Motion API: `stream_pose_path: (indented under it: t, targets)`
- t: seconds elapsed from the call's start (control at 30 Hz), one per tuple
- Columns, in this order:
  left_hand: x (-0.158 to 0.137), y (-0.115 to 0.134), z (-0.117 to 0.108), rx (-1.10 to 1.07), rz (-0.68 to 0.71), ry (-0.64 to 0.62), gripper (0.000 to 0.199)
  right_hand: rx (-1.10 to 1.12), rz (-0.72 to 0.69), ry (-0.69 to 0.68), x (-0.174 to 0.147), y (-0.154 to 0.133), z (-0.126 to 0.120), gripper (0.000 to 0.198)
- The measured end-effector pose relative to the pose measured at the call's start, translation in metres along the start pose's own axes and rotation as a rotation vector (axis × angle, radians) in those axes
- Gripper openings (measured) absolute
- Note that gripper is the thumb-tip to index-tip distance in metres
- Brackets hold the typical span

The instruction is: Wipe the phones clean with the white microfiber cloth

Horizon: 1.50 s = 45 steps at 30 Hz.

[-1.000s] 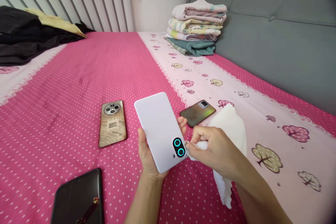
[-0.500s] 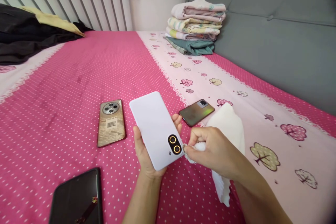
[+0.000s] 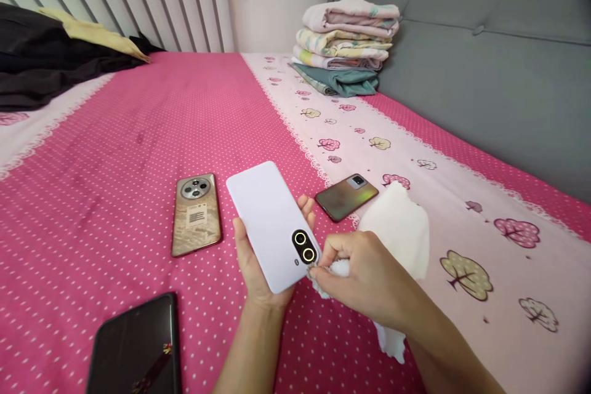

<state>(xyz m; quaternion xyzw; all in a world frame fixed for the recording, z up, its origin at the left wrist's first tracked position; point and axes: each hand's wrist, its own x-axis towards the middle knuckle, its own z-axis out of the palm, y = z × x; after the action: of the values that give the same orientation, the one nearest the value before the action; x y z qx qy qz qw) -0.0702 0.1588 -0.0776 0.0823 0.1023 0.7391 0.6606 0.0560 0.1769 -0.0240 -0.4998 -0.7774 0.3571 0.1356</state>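
A pale lilac smartphone [image 3: 268, 221] lies back side up in my left hand [image 3: 261, 280], whose thumb and fingers wrap its two long edges. Its dark camera module with two ringed lenses points toward me. My right hand [image 3: 364, 271] pinches a white cloth [image 3: 399, 228] against the phone's corner beside the lenses. Part of the cloth bunches under the fingers, and the rest hangs behind the hand and wrist. Just beyond my right hand lies a greenish-brown phone [image 3: 348, 197], its back up.
A gold phone [image 3: 197, 228] with a label and a black phone [image 3: 136, 345] lie on the pink dotted bedspread [image 3: 184, 117] at left. Folded clothes [image 3: 346, 43] are stacked near the grey headboard [image 3: 484, 86]. Dark clothing [image 3: 46, 61] lies far left, by the radiator [image 3: 170, 0].
My right hand has moved slightly left and down along the phone's corner with the cloth. The lilac phone has shifted a little left in my left hand.
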Motion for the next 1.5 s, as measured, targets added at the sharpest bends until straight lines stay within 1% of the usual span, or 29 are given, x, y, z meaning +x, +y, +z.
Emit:
stream_pose_path:
  t: [0.1, 0.2, 0.27, 0.33, 0.43, 0.5, 0.63, 0.73, 0.87, 1.1, 1.27, 1.4, 1.5]
  targets:
    - [0.001, -0.001, 0.003, 0.037, -0.013, 0.061, 0.077, 0.017, -0.033, 0.027, 0.000, -0.001, 0.001, 0.011]
    - [0.000, -0.004, 0.005, 0.097, -0.052, 0.099, 0.075, 0.123, -0.107, 0.118, 0.000, -0.003, -0.002, 0.013]
    - [-0.001, -0.007, 0.005, 0.135, -0.097, 0.087, 0.070, 0.209, -0.173, 0.199, 0.000, -0.005, -0.003, 0.013]
    - [-0.003, -0.012, 0.004, 0.155, -0.162, 0.061, 0.062, 0.247, -0.234, 0.266, 0.000, -0.005, -0.003, 0.011]
    - [-0.004, -0.018, 0.002, 0.147, -0.252, 0.019, 0.058, 0.219, -0.324, 0.306, 0.000, -0.005, -0.001, 0.007]
    - [-0.004, -0.020, 0.003, 0.122, -0.269, 0.010, 0.057, 0.175, -0.386, 0.323, 0.001, -0.004, 0.002, 0.006]
    - [-0.005, -0.021, 0.006, 0.106, -0.305, 0.071, 0.056, 0.120, -0.477, 0.415, 0.005, -0.001, 0.006, 0.007]
    - [-0.006, -0.020, 0.009, 0.147, -0.376, 0.119, 0.060, 0.139, -0.501, 0.491, 0.008, 0.001, 0.007, 0.010]
    - [-0.007, -0.021, 0.010, 0.278, -0.419, 0.149, 0.063, 0.159, -0.500, 0.601, 0.010, 0.002, 0.006, 0.010]
    - [-0.007, -0.024, 0.003, 0.597, -0.375, 0.039, 0.061, 0.114, -0.439, 0.803, 0.011, 0.003, 0.001, 0.008]
    - [-0.005, -0.026, -0.001, 0.669, -0.308, -0.066, 0.049, 0.053, -0.424, 0.889, 0.010, 0.005, -0.002, 0.009]
    - [-0.003, -0.024, -0.002, 0.792, -0.230, -0.168, 0.042, 0.012, -0.437, 0.901, 0.010, 0.004, -0.004, 0.008]
    - [-0.003, -0.023, -0.002, 0.912, -0.200, -0.203, 0.050, -0.022, -0.444, 0.843, 0.009, 0.003, -0.004, 0.008]
